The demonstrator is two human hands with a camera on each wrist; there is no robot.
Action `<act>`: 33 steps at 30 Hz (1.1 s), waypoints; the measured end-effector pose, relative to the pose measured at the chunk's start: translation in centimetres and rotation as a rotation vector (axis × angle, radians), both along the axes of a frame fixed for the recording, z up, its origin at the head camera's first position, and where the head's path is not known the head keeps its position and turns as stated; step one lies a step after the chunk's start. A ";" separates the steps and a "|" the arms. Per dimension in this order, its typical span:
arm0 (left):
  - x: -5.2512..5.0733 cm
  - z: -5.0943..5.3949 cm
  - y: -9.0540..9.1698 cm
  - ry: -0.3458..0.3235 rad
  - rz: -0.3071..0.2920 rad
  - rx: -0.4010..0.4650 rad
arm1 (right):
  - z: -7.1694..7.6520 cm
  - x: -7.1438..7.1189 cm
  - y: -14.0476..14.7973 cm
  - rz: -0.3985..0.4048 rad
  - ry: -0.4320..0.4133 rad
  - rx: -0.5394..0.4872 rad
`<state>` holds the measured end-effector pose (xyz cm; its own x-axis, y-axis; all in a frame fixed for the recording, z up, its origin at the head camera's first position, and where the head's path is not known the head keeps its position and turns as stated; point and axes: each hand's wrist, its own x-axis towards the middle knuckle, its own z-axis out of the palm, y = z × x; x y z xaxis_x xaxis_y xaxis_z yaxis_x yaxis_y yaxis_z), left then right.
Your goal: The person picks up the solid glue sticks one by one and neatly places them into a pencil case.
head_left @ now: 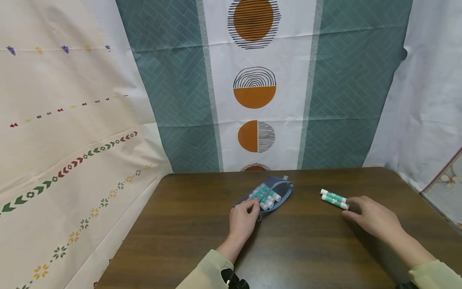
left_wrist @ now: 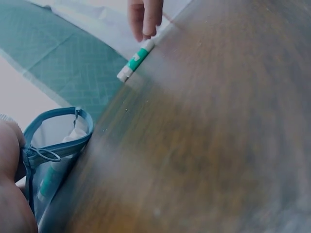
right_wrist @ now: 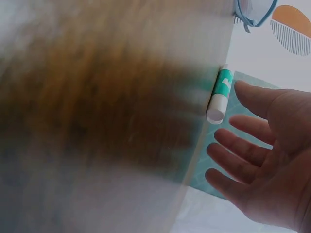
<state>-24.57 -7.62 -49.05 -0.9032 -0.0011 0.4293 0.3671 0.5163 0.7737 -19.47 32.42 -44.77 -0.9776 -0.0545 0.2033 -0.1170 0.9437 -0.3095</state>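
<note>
My left hand (head_left: 243,221) pinches the near edge of an open blue zip pouch (head_left: 286,197). Several white glue sticks (head_left: 266,196) with green labels lie in the pouch; in the left wrist view, its zipper rim (left_wrist: 57,114) gapes and a ring-shaped pull hangs from it. To the right, two more such glue sticks lie side by side on the table, a nearer one (head_left: 335,201) and a farther one (head_left: 333,195). My right hand (head_left: 375,218) is beside their right ends. The right wrist view shows its fingers (right_wrist: 243,150) spread apart, holding nothing.
The dark wooden table (head_left: 173,249) spreads under both hands. Behind it hangs a green and white cloth (head_left: 180,88) with orange circles. A patterned cream cloth (head_left: 72,132) hangs along the left, and a white one (head_left: 426,100) along the right.
</note>
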 end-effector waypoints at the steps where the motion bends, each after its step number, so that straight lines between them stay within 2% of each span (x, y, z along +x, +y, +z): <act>1: 0.0 0.0 0.0 0.000 0.002 0.001 | 0.0 0.0 0.0 -0.003 -0.003 0.000; 16: 0.3 0.8 0.3 -0.027 0.028 -0.011 | -0.2 -0.4 0.1 -0.005 -0.022 -0.001; 24: 0.6 1.2 0.4 -0.069 0.031 0.009 | -0.1 -0.7 0.1 -0.007 -0.083 0.003; 33: 0.6 1.1 0.4 -0.060 0.038 0.013 | -0.1 -1.3 0.1 -0.009 -0.112 0.008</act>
